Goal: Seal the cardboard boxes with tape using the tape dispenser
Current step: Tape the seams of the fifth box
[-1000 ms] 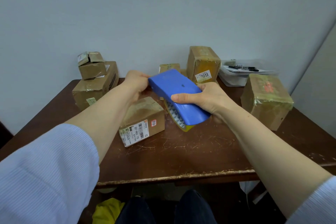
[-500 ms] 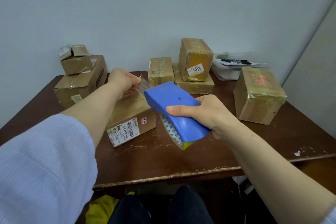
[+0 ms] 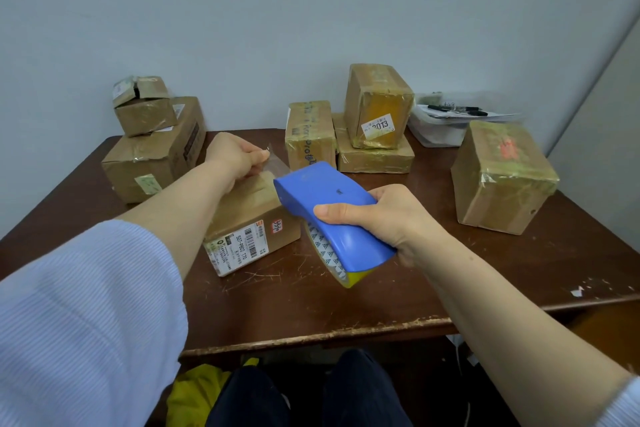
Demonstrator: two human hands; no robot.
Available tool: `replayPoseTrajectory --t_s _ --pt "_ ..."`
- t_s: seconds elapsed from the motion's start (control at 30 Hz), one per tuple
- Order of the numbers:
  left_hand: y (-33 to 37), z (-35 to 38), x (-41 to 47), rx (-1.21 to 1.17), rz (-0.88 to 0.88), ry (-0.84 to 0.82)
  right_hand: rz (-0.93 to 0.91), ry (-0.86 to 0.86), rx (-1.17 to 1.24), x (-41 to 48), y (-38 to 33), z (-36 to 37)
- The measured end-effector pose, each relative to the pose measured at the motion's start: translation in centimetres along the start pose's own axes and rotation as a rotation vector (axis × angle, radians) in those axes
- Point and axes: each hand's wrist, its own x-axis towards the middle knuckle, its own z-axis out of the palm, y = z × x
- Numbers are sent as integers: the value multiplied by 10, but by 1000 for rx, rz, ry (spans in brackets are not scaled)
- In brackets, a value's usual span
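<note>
My right hand (image 3: 384, 218) grips a blue tape dispenser (image 3: 325, 204) holding a yellow-edged tape roll (image 3: 332, 262), raised just right of a small cardboard box (image 3: 249, 215) with a barcode label. My left hand (image 3: 233, 158) pinches the free end of a clear tape strip (image 3: 277, 163) above the box's far edge. The strip stretches from my left fingers to the dispenser's front end. My left forearm hides part of the box top.
On the brown table (image 3: 311, 305) stand other boxes: two stacked at the back left (image 3: 152, 149), three at the back centre (image 3: 377, 107), one at the right (image 3: 498, 177). A white tray (image 3: 436, 130) with papers and pens sits at the back right. The wall is close behind.
The dispenser has drawn back towards me and to the right, pulling out a strip of clear tape. My left hand stays at the box's far edge, now pinching the tape end.
</note>
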Motion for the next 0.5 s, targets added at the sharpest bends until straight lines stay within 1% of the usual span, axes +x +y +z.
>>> replayPoseTrajectory --t_s 0.13,0.23,0.37,0.43,0.5 --pt "-7 2 4 96 13 23 14 -1 -17 2 4 2" --pt "-7 4 3 225 53 36 14 -5 -21 3 5 2" --pt "-3 4 1 396 82 14 12 -10 -20 4 7 2" --pt "-2 3 3 504 66 -18 15 -15 -11 4 7 2" --pt "-3 1 4 521 8 -39 11 -17 -7 4 8 2"
